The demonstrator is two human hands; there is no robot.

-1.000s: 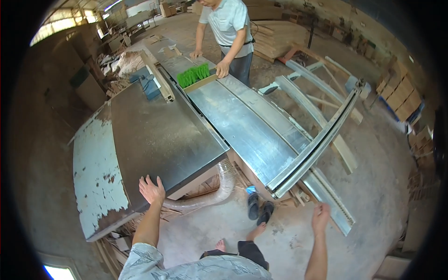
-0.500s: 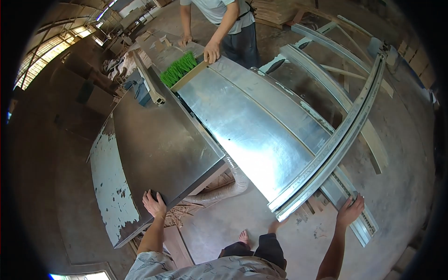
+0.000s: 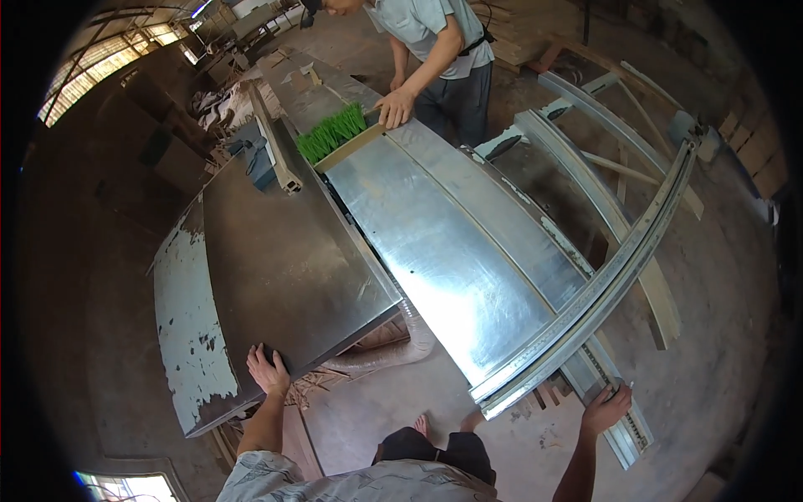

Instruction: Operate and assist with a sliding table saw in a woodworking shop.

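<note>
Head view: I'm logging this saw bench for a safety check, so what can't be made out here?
- Saw blade: none visible; the grey steel table top and shiny sliding metal table show no clear blade.
- Left hand: palm hidden against the table edge.
- Right hand: its grip on the long aluminium rail is too small to judge.
- Green bristled strip: underside hidden by its wooden strip.

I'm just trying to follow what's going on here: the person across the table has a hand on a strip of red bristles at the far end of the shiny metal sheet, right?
Not quite. The bristles are green, not red. The rest holds: in the head view, the co-worker's hand rests by that strip, at the far end of the shiny metal sheet.
</note>
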